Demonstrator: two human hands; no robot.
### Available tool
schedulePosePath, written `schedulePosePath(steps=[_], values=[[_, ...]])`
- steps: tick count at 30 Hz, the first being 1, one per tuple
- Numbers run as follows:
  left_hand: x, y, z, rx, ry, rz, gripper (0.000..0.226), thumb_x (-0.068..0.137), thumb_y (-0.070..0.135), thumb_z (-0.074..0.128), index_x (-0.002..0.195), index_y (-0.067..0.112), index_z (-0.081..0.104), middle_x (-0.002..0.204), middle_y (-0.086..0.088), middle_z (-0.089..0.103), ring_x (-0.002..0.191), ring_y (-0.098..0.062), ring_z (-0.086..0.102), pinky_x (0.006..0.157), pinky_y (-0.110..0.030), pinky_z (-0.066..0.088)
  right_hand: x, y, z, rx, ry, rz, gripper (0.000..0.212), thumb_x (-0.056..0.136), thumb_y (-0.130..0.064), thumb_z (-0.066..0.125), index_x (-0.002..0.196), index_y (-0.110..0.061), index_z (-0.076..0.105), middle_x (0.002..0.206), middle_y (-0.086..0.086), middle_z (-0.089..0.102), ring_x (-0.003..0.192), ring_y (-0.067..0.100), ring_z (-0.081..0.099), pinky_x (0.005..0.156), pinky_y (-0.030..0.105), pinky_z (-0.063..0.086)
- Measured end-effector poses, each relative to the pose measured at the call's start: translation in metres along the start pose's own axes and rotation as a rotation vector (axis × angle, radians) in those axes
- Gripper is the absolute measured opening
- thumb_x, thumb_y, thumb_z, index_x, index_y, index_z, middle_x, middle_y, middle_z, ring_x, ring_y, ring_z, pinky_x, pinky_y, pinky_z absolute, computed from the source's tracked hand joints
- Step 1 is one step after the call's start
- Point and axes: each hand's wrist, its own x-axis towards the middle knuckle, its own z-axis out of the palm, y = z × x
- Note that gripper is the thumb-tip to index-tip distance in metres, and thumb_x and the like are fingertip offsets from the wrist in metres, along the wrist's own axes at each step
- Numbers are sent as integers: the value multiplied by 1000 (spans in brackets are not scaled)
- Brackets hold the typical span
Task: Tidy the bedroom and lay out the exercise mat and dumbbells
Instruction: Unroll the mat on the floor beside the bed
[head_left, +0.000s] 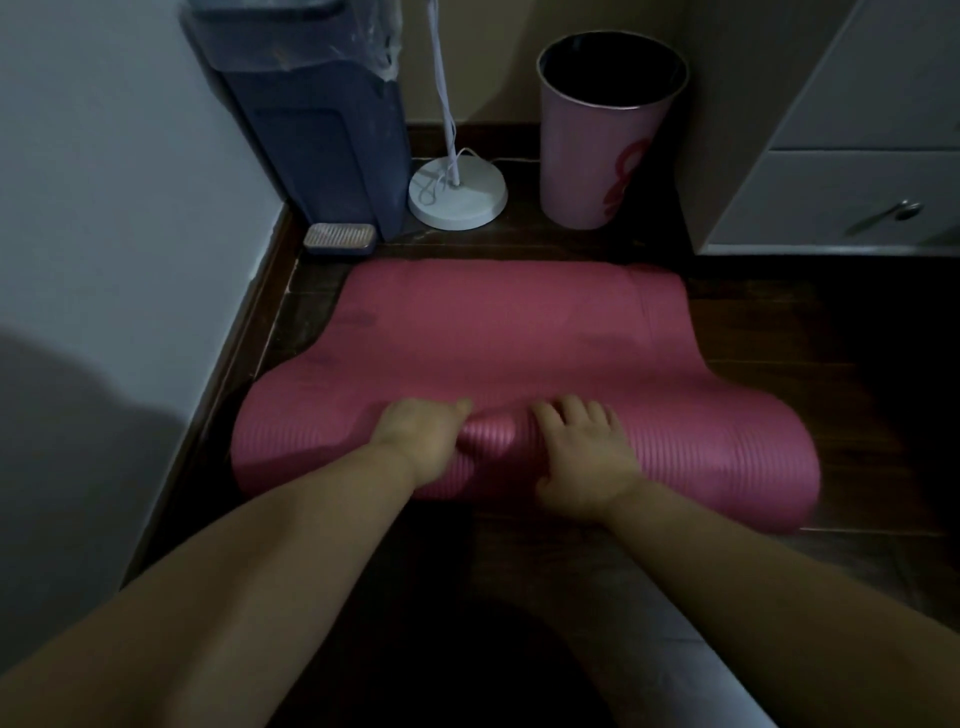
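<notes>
Mat of pink ribbed foam lies in the middle of the frame on the dark wood floor, its far part flat, its near part in a roll. The left hand and the right hand rest on the roll, fingers straight. At upper right a pink bin stands, its inside dark.

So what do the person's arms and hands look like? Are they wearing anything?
Both arms are bare from the bottom of the picture up to the wrists: no sleeves show. The left hand and the right hand have no gloves on. I can't see a watch, bracelet or ring, though the room is dim, so something small could be missed. The right hand's fingers look short and rounded.
</notes>
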Motion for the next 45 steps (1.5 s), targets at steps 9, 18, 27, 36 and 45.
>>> schedulePosePath(steps=[9,18,27,36,45], values=[[4,-5,-4,-85,-31,-3,37,89,31,54,125,22,46,123,-11,61,112,-34,56,87,-32,43,19,16,-2,-19,-56,12,73,72,-38,70,137,-26,40,128,6,56,120,29,50,111,40,25],[8,-15,-25,-217,-52,1,39,91,38,54,125,20,45,122,-9,59,110,-31,55,83,-30,39,37,44,-38,186,-238,32,31,75,-33,72,103,-20,66,109,7,67,101,26,59,78,28,41],[9,15,13,-100,-51,-65,54,89,22,39,142,23,32,140,-10,34,127,-31,33,107,-44,26,20,31,0,-30,147,263,52,81,-49,63,119,-15,52,120,10,51,114,31,45,92,41,41],[2,17,27,156,-268,95,139,50,69,76,148,24,-11,153,-14,12,141,-35,14,113,-56,12,-16,13,29,-160,-336,45,141,57,-66,75,147,-16,-21,156,16,0,144,35,1,113,58,5],[0,10,16,-79,-346,98,104,45,75,72,130,25,43,127,1,56,113,-23,55,97,-35,38,9,37,16,-17,-411,-117,114,55,-51,79,147,-22,19,133,4,54,122,23,50,113,40,21]])
